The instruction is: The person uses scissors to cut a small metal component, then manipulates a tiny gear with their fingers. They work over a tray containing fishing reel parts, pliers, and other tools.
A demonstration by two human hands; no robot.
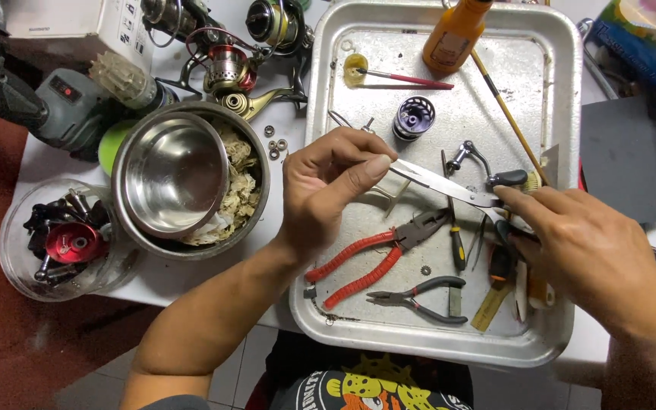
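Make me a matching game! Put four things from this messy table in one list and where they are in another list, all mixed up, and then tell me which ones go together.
Things:
1. Red-handled pliers
2. Orange bottle
3. Small steel bowl
4. Scissors

Places:
A. Standing at the far edge of the metal tray
B. Held between the left hand and the right hand
C. Lying flat in the tray, near its front
D. Nested inside a bigger steel bowl, left of the tray

Pairs: 1-C, 2-A, 3-D, 4-B
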